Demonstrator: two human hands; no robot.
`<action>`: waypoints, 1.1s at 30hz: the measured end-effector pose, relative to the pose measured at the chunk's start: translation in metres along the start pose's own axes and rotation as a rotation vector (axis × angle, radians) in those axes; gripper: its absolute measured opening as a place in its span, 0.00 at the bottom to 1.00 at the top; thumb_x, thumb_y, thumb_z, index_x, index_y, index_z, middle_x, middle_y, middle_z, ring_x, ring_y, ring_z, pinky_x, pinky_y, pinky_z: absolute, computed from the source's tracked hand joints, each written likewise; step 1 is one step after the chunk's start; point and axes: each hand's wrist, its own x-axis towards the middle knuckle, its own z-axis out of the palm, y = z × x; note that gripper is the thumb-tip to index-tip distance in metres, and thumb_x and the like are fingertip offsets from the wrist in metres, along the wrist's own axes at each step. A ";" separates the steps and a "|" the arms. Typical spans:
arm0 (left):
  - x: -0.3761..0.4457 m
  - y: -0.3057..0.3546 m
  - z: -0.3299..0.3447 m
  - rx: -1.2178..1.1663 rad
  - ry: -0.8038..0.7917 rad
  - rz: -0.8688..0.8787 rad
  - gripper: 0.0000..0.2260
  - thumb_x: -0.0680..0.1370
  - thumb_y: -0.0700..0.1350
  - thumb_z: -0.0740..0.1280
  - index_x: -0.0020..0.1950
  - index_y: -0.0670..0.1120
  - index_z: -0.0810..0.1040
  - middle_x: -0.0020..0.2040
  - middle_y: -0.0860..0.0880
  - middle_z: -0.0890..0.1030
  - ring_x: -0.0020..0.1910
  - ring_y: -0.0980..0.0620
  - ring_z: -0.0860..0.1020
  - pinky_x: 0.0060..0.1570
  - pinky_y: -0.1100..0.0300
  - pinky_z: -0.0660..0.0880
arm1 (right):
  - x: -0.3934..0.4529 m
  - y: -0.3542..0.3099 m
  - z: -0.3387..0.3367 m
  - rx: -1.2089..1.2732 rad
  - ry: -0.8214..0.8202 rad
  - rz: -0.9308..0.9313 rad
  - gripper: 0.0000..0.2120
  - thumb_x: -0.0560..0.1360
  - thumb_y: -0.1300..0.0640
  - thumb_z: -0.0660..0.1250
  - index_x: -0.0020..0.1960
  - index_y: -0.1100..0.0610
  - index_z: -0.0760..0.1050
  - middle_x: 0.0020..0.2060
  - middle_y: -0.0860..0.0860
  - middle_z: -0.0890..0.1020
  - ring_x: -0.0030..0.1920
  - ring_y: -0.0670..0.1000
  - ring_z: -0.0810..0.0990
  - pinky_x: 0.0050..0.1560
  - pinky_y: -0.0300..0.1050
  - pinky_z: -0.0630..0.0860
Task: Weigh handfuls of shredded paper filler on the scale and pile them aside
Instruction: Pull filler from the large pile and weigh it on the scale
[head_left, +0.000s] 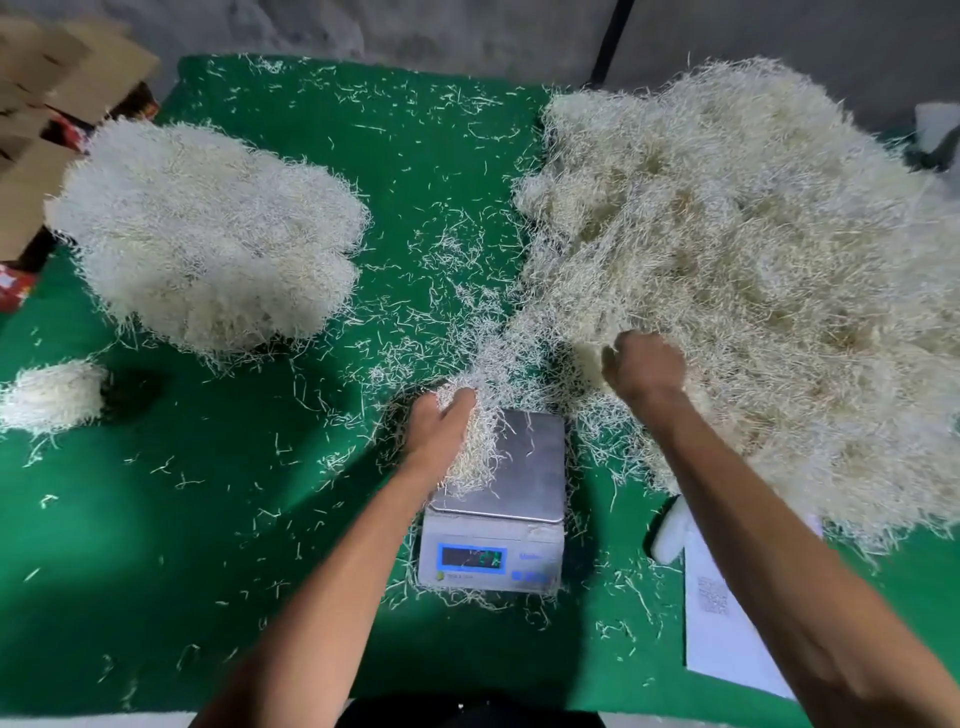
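Your left grip (441, 423) clutches a cream shredded-paper handful (475, 447) over the silver scale's steel platform (524, 467); your right grip (641, 366) closes in the big heap (753, 270) on the green desk (208, 519)

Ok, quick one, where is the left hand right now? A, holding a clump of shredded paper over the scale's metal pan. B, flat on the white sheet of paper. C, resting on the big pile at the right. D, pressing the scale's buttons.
A: the left hand grips a clump of shredded paper above the pan of the scale, while the right hand digs into the big pile.
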 end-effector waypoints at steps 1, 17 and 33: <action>-0.001 0.001 0.005 -0.006 0.002 -0.017 0.33 0.79 0.61 0.63 0.76 0.43 0.60 0.57 0.47 0.74 0.54 0.51 0.75 0.49 0.56 0.75 | -0.008 -0.007 0.003 0.101 -0.005 -0.089 0.14 0.85 0.51 0.61 0.61 0.58 0.79 0.45 0.53 0.83 0.37 0.49 0.82 0.37 0.41 0.78; -0.004 -0.021 0.015 0.118 0.152 0.228 0.10 0.75 0.46 0.75 0.41 0.46 0.75 0.27 0.54 0.74 0.23 0.62 0.68 0.25 0.62 0.71 | -0.099 -0.020 0.090 0.972 -0.152 -0.259 0.20 0.81 0.47 0.68 0.70 0.54 0.77 0.39 0.53 0.84 0.32 0.55 0.81 0.42 0.50 0.83; -0.047 -0.156 -0.047 0.653 0.011 0.297 0.11 0.84 0.39 0.61 0.64 0.46 0.78 0.66 0.48 0.75 0.65 0.50 0.74 0.64 0.58 0.72 | -0.218 0.063 0.216 0.447 0.018 -0.166 0.26 0.82 0.56 0.62 0.80 0.58 0.65 0.81 0.51 0.60 0.82 0.53 0.56 0.81 0.49 0.53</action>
